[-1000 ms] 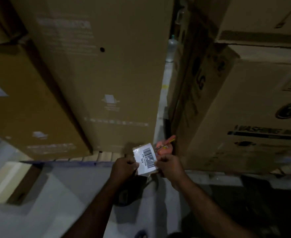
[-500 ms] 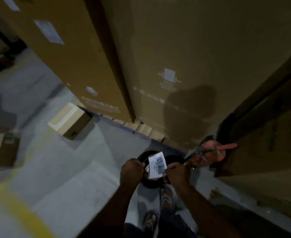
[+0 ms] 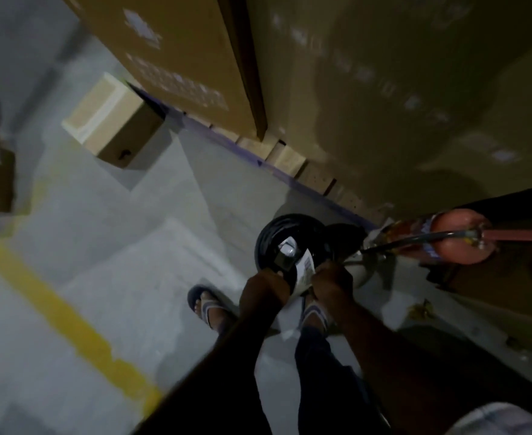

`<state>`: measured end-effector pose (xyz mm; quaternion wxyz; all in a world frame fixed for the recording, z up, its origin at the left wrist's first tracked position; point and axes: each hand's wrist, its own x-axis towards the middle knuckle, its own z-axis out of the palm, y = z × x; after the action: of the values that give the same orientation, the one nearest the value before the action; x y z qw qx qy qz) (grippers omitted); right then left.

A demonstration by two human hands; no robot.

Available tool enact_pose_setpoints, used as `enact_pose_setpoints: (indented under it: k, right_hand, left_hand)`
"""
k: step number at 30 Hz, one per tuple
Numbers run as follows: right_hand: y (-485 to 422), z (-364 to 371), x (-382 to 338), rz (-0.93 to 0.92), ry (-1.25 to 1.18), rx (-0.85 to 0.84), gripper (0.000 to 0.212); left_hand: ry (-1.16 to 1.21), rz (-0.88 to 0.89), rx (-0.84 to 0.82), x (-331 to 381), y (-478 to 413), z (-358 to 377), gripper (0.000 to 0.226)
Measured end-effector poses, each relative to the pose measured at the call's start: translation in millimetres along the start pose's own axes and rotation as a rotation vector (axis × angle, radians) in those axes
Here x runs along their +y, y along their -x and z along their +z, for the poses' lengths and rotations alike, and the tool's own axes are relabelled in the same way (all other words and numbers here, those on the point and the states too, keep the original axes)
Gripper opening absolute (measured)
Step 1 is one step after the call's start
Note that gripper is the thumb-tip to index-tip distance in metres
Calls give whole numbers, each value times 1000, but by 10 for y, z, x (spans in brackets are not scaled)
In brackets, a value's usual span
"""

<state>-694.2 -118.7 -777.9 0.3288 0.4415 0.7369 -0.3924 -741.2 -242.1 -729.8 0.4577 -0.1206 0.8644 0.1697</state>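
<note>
Both hands meet just below the centre of the frame. The left hand (image 3: 266, 287) and right hand (image 3: 332, 282) each have their fingers curled round an edge of the barcoded label (image 3: 305, 273), which is held in the air between them, above a black disc (image 3: 285, 237) on the floor (image 3: 133, 246).

Judged from here, the likeliest slip is a tear. With a grip on each side, an uneven pull could rip through the barcode. A loosened pinch could let the label fall and slide under the cartons (image 3: 180, 58) at the top of the frame. The red extinguisher (image 3: 459, 237), right of centre, has its hose (image 3: 415, 240) running towards the right hand, so a quick swing of that arm might catch it. The light is dim and the view is blurred, so the print could be misread.

Count:
- hands: two
- label: one
- disc: one for certain; a second dark round shape beside it is unclear
- extinguisher: one
- large cartons: two
- small boxes: one at upper left (image 3: 114, 120), and another at the left edge
- sandals (image 3: 208, 309): two
- yellow line (image 3: 70, 324): one
</note>
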Motion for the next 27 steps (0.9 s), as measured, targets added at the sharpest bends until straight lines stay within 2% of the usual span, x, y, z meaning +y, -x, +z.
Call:
enact_pose_setpoints:
  k: [3, 8, 12, 15, 18, 20, 22, 23, 27]
  right_hand:
    - [-278, 223, -5, 33, 62, 56, 30]
    - [-554, 461, -6, 35, 17, 73, 34]
    - [-597, 541, 3, 93, -68, 49, 40]
    - [-497, 546, -101, 91, -89, -47, 32]
    - [-298, 587, -355, 36, -109, -121, 29]
    - [-131, 643, -598, -25, -57, -114, 28]
    - [88, 679, -928, -106, 25, -84, 25]
    - [210, 706, -1121, -142, 57, -77, 23]
    - [646, 965, -1950, -305, 194, -45, 24]
  left_hand:
    - [17, -8, 9, -34, -287, 109, 37]
    - [96, 36, -48, -109, -688, 218, 45]
    - [229, 28, -136, -101, -826, 148, 24]
    - [286, 35, -136, -162, -806, -8, 13]
    - [411, 4, -113, -213, -725, -291, 15]
    - [445, 14, -130, -308, -693, -539, 22]
    - [466, 37, -142, -447, -653, -839, 18]
    - [437, 62, -112, -524, -634, -1006, 16]
    - [166, 149, 74, -947, -471, -1787, 34]
